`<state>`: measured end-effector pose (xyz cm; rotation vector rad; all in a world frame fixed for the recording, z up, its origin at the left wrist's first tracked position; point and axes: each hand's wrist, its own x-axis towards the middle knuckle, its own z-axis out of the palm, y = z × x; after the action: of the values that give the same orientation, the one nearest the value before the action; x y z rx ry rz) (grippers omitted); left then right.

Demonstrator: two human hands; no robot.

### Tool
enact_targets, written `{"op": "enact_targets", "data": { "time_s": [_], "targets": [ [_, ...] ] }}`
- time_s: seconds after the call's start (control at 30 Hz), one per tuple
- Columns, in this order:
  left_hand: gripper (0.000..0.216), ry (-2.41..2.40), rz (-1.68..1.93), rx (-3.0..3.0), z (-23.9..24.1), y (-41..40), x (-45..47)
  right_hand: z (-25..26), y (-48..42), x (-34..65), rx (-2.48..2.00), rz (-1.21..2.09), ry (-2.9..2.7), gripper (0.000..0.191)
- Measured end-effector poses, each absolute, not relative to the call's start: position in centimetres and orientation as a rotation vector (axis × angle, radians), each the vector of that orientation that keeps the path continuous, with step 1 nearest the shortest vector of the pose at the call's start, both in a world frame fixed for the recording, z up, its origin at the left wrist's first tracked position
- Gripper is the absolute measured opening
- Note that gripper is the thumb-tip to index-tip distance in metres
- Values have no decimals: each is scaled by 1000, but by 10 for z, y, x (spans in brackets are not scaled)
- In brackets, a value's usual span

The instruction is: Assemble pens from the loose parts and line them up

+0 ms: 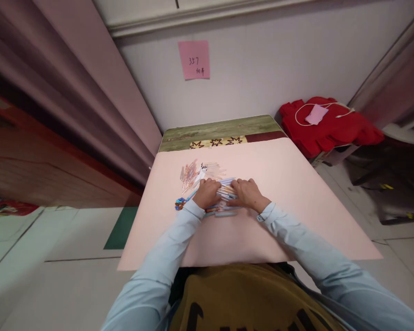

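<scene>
We count two hands, one left hand and one right hand, and two light blue sleeves. We make out two groups of pen-like sticks, a near pile between the hands and a far pile beyond them; the sticks overlap and blur too much for us to number. We also count one table, one pink sheet, three star shapes, one wall note with three digits, one red cloth and one green mat
</scene>
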<state>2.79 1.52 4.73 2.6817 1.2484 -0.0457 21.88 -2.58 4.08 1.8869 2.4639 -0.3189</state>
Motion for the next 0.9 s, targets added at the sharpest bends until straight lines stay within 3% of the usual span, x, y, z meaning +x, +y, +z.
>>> {"op": "enact_targets", "data": {
  "time_s": [0.3, 0.57, 0.77, 0.9],
  "targets": [
    [30, 1264, 245, 2688, 33, 8, 16, 49, -17, 223, 1823, -401, 2425, 44],
    [32, 1347, 716, 2665, 26, -41, 4, 43, -24, 212, 1839, -358, 2406, 47],
    [54, 849, 473, 2864, 9, -82, 6, 33, -36, 218, 1853, -358, 2479, 37],
    [56, 872, 460, 2854, -1, -82, 11, 29, -36, 227, 1873, -415, 2489, 38]
  ]
}}
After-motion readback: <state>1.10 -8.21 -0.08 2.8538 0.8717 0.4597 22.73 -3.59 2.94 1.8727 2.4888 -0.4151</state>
